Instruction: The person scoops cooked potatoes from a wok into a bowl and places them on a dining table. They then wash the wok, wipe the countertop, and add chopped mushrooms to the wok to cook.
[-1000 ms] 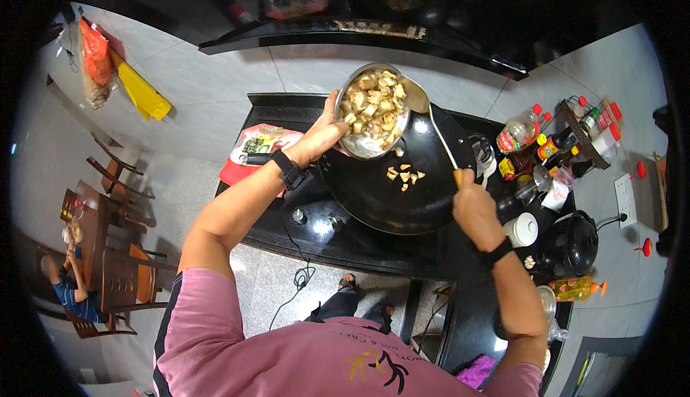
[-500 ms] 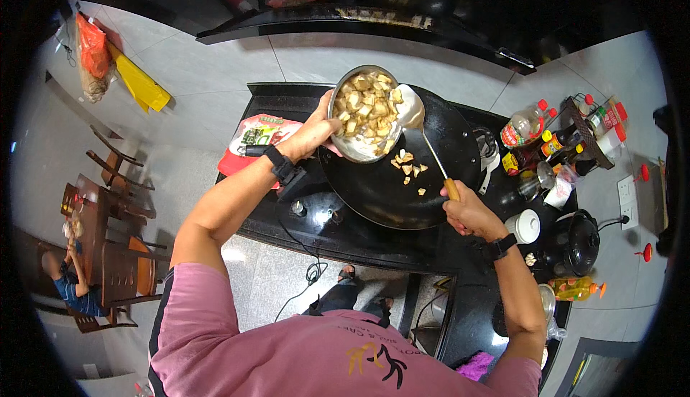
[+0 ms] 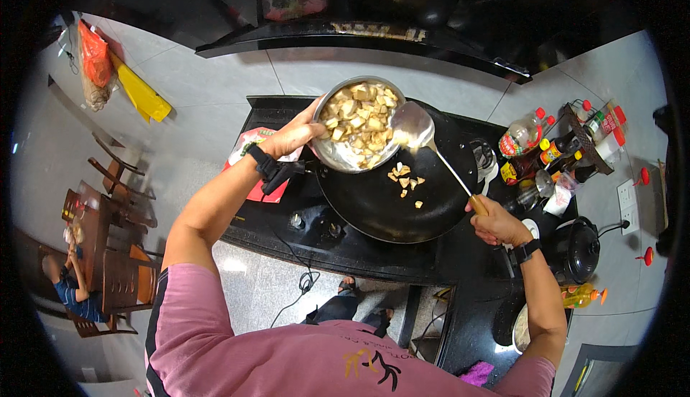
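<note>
My left hand (image 3: pixel 300 132) grips the rim of a round metal bowl (image 3: pixel 332 158), tilted over the left part of a black wok (image 3: pixel 388 217). Pale brown-edged chunks of food (image 3: pixel 366 113) and some liquid fill the bowl; I cannot tell which food it is. In my right hand (image 3: pixel 501 221) is the wooden handle of a wok spatula (image 3: pixel 415 122). Its wide metal blade touches or nearly touches the bowl's right rim. Several small chunks (image 3: pixel 407 181) lie in the wok below. A dark device is strapped at my left wrist.
Sauce and oil bottles (image 3: pixel 522 135) stand behind right, beside a rack (image 3: pixel 588 138). A black lidded cooker (image 3: pixel 573 250) is right of my right hand. A red-and-white packet (image 3: pixel 251 149) lies under my left forearm. At far left a person (image 3: pixel 75 293) sits by a table.
My right hand has moved right with the spatula, and its blade has come slightly nearer along the bowl's rim. The bowl stays over the wok. The whole view has shifted slightly.
</note>
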{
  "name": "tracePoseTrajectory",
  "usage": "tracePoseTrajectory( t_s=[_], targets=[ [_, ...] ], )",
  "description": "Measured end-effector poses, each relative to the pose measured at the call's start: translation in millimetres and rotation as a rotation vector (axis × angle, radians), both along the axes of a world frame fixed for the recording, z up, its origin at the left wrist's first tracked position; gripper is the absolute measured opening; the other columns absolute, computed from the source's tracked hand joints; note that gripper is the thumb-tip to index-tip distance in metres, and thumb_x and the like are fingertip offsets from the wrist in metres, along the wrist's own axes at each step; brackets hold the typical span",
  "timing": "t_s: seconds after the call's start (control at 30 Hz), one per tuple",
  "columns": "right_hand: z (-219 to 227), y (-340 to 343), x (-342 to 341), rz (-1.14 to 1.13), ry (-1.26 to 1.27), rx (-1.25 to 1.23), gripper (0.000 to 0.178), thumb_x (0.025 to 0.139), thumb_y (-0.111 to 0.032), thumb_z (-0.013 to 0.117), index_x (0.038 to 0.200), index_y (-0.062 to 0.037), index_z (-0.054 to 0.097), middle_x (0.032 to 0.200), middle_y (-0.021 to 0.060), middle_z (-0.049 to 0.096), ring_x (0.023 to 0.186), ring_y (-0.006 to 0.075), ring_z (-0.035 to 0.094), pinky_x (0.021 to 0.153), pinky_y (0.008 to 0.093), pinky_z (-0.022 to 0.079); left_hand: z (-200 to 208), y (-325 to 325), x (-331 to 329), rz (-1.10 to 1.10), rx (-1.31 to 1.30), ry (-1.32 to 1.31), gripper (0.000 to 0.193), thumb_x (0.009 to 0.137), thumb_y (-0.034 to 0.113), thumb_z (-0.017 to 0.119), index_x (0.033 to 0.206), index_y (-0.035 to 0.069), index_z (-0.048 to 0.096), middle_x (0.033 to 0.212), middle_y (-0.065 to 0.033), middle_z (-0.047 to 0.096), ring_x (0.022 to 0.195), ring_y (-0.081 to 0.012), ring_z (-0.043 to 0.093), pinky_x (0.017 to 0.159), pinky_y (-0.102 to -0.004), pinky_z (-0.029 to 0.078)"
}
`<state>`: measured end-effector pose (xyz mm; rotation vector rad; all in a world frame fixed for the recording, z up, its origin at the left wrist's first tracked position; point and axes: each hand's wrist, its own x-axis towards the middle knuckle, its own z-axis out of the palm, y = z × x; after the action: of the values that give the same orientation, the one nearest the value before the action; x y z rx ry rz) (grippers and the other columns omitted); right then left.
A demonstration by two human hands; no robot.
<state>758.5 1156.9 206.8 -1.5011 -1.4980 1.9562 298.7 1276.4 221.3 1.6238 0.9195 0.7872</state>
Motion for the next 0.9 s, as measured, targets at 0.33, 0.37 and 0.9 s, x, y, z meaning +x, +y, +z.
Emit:
tracePoseTrajectory(
  t_s=[0.33,0.37,0.9],
  targets=[
    [-38,-15,-67,-0.103,-0.724,0.776,0.029,0.085,-0.006,0.055,0.111,0.0003,0.044,0.084,0.0353,0.062,0.081,0.0526,0.061,0.071,0.056,0.05,-39,8,34,0.26,0.092,0.171,0.087,0.079,0.005,0.051,0.154,-0.002,0.006,0.146,-0.0311,0.035,0.134,-0.0357,0.041,0.112,-0.0351,0.032],
    [-42,-14,-84,-0.135,-0.628,0.734,0.029,0.085,-0.006,0.054,0.111,0.0007,0.044,0.081,0.0326,0.062,0.073,0.0482,0.063,0.064,0.0533,0.052,-41,7,38,0.265,0.037,0.126,0.087,0.079,0.006,0.051,0.153,-0.002,0.007,0.146,-0.0314,0.035,0.129,-0.0371,0.045,0.102,-0.0363,0.04],
    [-24,-6,-53,-0.076,0.281,-0.193,0.027,0.086,0.0,0.045,0.11,-0.006,0.035,0.061,-0.0002,0.037,0.04,0.008,0.037,0.035,0.0259,0.032,0,-11,26,0.144,-0.199,-0.01,0.084,0.081,0.0,0.049,0.155,0.006,0.01,0.139,-0.0199,0.046,0.117,-0.0261,0.055,0.09,-0.032,0.052]
  ],
)
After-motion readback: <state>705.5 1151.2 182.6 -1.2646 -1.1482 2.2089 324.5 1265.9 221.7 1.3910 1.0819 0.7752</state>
